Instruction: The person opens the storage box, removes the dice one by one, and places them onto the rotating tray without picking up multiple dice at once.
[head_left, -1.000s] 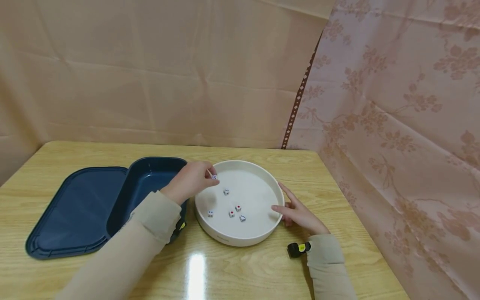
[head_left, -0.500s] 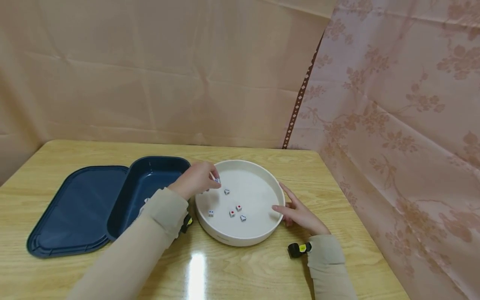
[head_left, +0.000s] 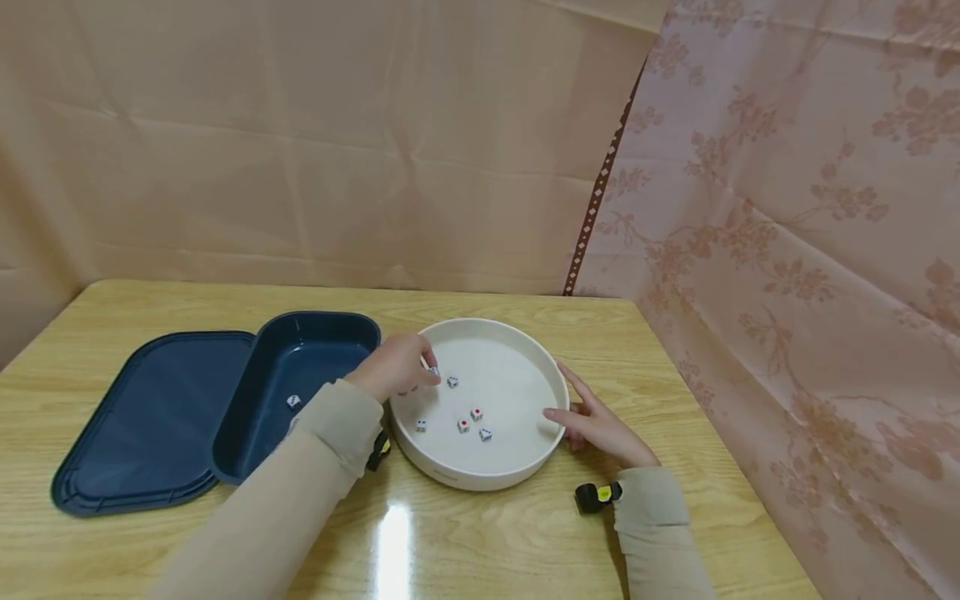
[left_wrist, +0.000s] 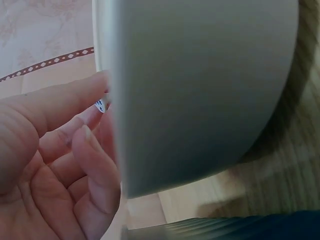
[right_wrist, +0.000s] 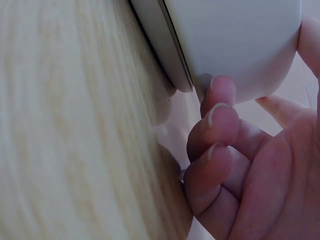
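Note:
My left hand [head_left: 393,367] reaches over the left rim of a round white tray [head_left: 517,367], pinching a white die [head_left: 433,372] low inside it. In the left wrist view the dotted die [left_wrist: 101,104] shows between the fingertips, partly hidden behind the tray wall [left_wrist: 200,100]. Several more dice lie on the tray floor, among them a red-dotted die [head_left: 477,414] and a die [head_left: 421,426] near the front left. My right hand [head_left: 600,425] grips the tray's right side, thumb over the rim and fingers against the outer wall [right_wrist: 235,45].
Left of the tray stands a deep navy box [head_left: 300,350] with a die [head_left: 293,402] inside. A flat navy lid [head_left: 157,417] lies farther left, partly under the box. The wooden table [head_left: 487,542] meets cloth curtains [head_left: 337,167] behind and on the right.
My left hand has moved right and down into the tray with its die. A die in the navy box has come into view from behind the sleeve. The right hand stays put.

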